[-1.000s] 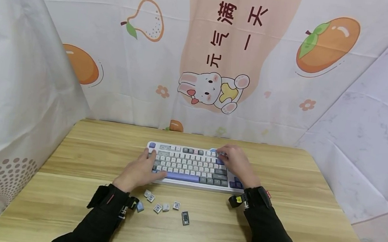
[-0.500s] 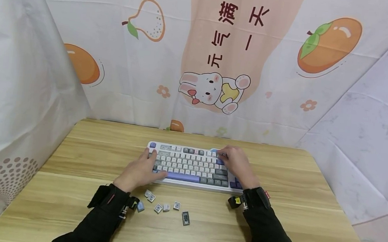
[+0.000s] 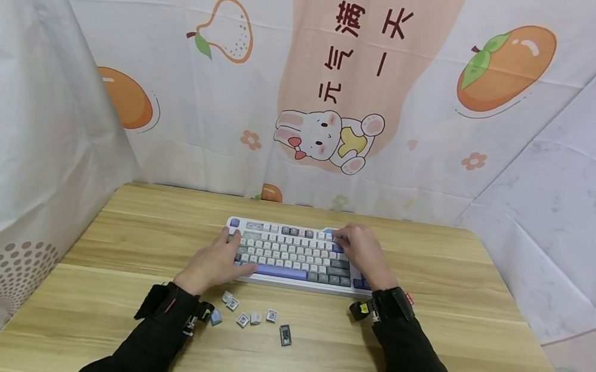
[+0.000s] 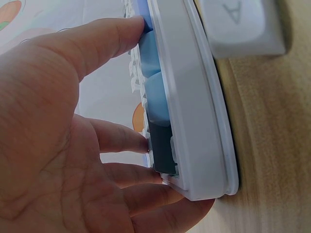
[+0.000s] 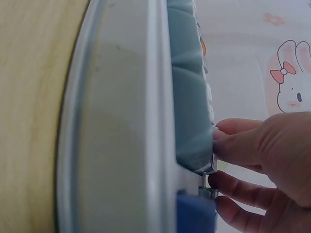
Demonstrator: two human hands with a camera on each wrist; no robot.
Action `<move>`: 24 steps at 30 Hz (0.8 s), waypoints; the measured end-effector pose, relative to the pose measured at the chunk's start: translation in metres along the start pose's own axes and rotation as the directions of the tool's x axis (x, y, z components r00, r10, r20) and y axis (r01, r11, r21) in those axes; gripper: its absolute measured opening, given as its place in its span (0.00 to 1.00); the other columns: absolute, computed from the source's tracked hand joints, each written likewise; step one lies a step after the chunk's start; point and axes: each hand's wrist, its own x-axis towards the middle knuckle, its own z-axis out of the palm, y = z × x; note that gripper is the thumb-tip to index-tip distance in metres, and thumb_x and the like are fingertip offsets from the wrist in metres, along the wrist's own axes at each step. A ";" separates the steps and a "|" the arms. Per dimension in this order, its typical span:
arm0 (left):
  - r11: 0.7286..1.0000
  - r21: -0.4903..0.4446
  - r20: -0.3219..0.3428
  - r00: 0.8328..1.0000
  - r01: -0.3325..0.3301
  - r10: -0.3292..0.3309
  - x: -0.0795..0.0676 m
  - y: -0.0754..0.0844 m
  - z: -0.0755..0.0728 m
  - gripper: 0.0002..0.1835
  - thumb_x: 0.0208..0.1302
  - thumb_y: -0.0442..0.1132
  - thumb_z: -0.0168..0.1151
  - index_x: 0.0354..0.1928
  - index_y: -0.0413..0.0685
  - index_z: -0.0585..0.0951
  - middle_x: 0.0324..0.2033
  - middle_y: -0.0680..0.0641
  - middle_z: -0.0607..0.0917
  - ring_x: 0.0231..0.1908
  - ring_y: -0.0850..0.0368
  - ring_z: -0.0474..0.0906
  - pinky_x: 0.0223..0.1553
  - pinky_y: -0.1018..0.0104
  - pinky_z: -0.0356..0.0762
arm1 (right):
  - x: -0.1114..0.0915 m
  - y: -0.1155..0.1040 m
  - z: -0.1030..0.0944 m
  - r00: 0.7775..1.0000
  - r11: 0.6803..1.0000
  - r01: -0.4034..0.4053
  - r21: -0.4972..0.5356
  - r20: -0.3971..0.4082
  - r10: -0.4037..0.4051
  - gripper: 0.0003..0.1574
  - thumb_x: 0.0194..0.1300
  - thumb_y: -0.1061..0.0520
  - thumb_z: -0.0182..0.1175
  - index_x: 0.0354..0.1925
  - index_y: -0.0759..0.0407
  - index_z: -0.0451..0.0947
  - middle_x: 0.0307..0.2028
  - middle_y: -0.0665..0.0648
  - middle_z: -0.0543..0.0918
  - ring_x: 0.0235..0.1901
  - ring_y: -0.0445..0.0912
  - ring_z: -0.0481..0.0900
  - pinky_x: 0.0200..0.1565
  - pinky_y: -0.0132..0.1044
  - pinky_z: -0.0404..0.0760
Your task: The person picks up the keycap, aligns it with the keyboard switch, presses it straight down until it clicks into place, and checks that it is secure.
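A white keyboard (image 3: 291, 251) with white, grey and purple keycaps lies on the table. My left hand (image 3: 215, 265) rests over its left end, fingers fairly straight. In the left wrist view the thumb (image 4: 112, 41) touches a blue key in the front row, while other fingertips meet the keyboard's left end. At the upper right corner my right hand (image 3: 364, 249) has its thumb and fingers bent together, pinching what seems to be a keycap; the fingers mostly hide it. The right wrist view shows that thumb (image 5: 238, 145) beyond the grey keys.
Several loose keycaps (image 3: 243, 320) lie in front of the keyboard, among them a blue one (image 3: 216, 317) by the left wrist and a longer dark one (image 3: 285, 335). The wooden table (image 3: 423, 342) ends at a printed cloth (image 3: 200, 140) behind.
Both hands and the keyboard stay almost in place. The loose keycaps lie as before; only a slight shift of the head view shows.
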 end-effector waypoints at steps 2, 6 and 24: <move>1.000 0.002 -0.001 1.000 0.000 0.000 0.000 0.000 0.000 0.52 0.57 0.65 0.57 0.71 0.33 0.54 0.69 0.25 0.49 0.64 0.30 0.57 0.52 0.42 0.70 | 0.000 0.000 0.000 1.000 1.000 0.004 -0.002 -0.005 -0.004 0.11 0.56 0.65 0.65 0.40 0.59 0.86 0.32 0.54 0.84 0.34 0.47 0.80 0.37 0.41 0.78; 1.000 0.003 -0.005 1.000 -0.003 0.003 0.001 -0.001 0.001 0.52 0.57 0.65 0.57 0.71 0.33 0.53 0.69 0.25 0.49 0.63 0.30 0.57 0.50 0.43 0.71 | -0.001 0.000 0.002 1.000 1.000 0.013 -0.009 -0.014 -0.014 0.11 0.56 0.65 0.65 0.40 0.59 0.86 0.31 0.54 0.83 0.33 0.48 0.79 0.36 0.41 0.77; 1.000 0.013 0.002 1.000 -0.001 0.001 -0.001 0.000 -0.001 0.52 0.57 0.65 0.57 0.71 0.34 0.53 0.69 0.25 0.49 0.63 0.30 0.57 0.52 0.42 0.70 | -0.003 -0.002 0.002 0.999 0.999 -0.044 0.013 0.004 0.044 0.13 0.57 0.66 0.64 0.41 0.58 0.86 0.32 0.53 0.83 0.34 0.47 0.79 0.37 0.42 0.77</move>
